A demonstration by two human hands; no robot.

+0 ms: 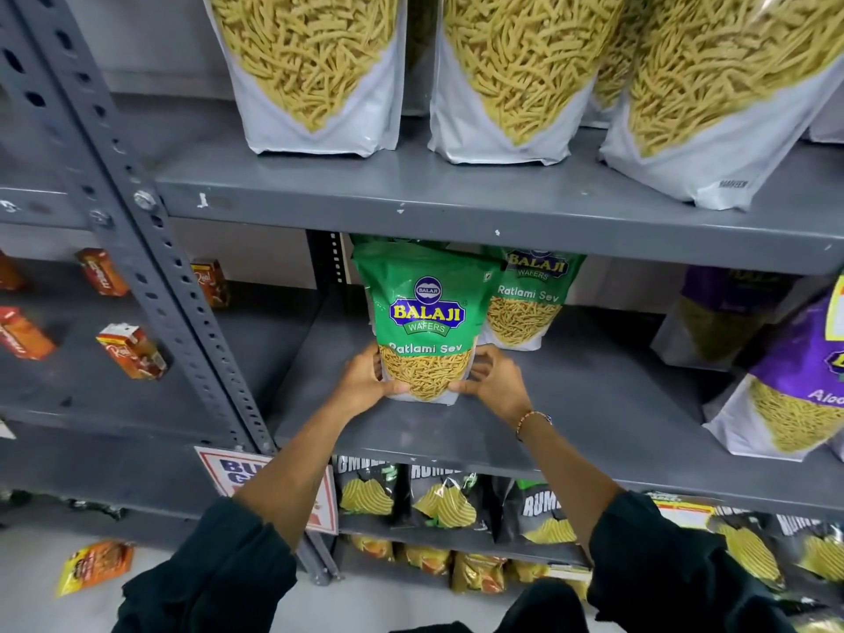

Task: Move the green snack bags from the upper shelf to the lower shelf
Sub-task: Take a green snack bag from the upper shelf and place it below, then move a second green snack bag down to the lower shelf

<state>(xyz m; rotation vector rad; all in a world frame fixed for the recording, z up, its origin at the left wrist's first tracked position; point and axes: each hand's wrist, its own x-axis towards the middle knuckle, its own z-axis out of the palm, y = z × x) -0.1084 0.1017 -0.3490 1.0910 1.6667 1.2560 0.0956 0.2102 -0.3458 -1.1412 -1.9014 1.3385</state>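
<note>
Front bag (422,312) upright on shelf (593,404); second bag (530,299) behind-right.

We see three white pouches of yellow sticks (319,75) along the grey metal shelf's (456,194) front edge.

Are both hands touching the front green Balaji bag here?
Touching. The head view shows the left hand and right hand wrapped around the lower corners of the front green bag, thumbs across its clear window.
</note>
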